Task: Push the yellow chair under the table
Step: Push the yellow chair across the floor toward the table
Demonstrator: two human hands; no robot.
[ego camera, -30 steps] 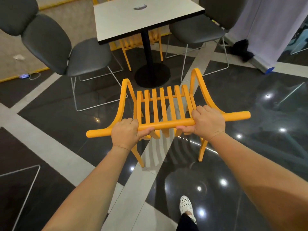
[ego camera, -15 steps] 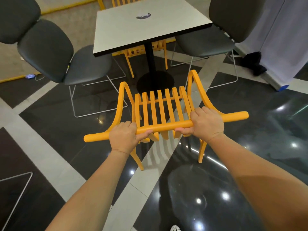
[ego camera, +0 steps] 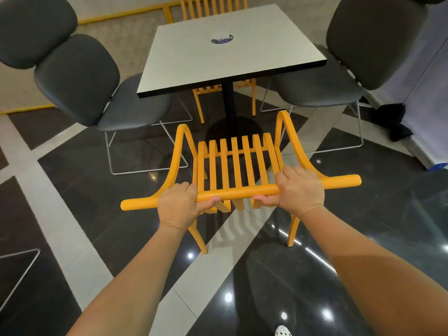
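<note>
The yellow chair stands on the glossy dark floor with its slatted seat facing a square white table on a black pedestal. Its front edge is short of the table's near edge, just before the round black base. My left hand grips the top rail of the backrest left of centre. My right hand grips the same rail right of centre. Both hands wrap fully around the rail.
A grey padded chair stands left of the table and another grey chair stands right of it. A second yellow chair sits at the table's far side. A dark cloth lies by the right wall.
The yellow chair has moved forward toward the table with both hands still on its rail. The table and side chairs now appear closer and larger.
</note>
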